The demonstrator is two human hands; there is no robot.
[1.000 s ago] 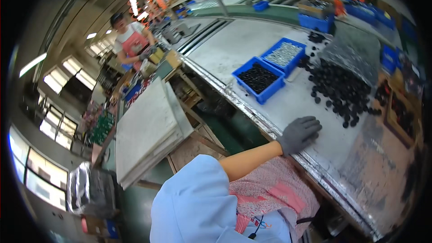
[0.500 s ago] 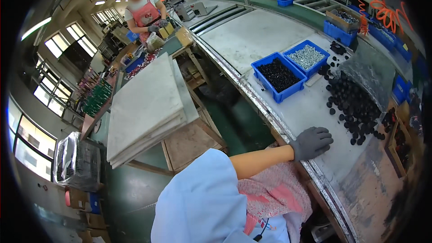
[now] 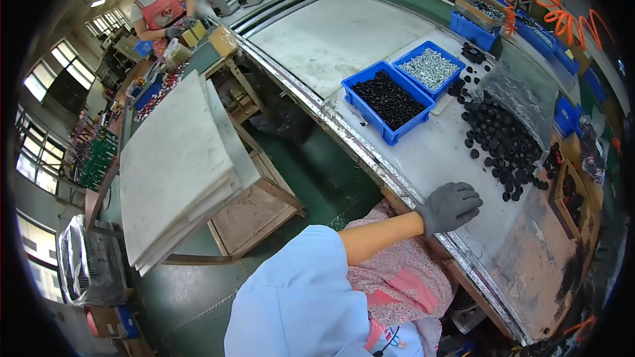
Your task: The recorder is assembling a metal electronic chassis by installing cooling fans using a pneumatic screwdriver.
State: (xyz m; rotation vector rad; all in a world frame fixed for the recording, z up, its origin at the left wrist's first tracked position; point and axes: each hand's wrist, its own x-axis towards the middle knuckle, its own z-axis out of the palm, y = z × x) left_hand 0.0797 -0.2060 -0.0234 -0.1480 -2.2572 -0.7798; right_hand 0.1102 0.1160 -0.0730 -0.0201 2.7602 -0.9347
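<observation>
My left hand point(image 3: 451, 209), in a grey glove, rests palm down on the near edge of the pale worktable point(image 3: 410, 158). Its fingers are stretched out and there is nothing in them. Beyond the fingertips lies a spilled heap of small round black caps point(image 3: 499, 139), partly under a clear plastic bag point(image 3: 522, 96). Left of the heap sit two blue bins side by side. One bin point(image 3: 391, 134) holds small black parts point(image 3: 390, 100), and the other bin point(image 3: 456, 61) holds small silvery parts point(image 3: 430, 68). My right hand is out of sight.
A wooden tray point(image 3: 562, 208) with dark parts stands at the right. Stacked white boards point(image 3: 175, 165) lie on a low stand at the left. A co-worker in a pink apron point(image 3: 162, 12) handles yellow blocks point(image 3: 194, 34) farther back. Orange coiled hoses point(image 3: 572, 13) hang at upper right.
The view has turned, so the bins, boards and co-worker now appear farther left and higher. My left hand stays flat on the worktable edge.
</observation>
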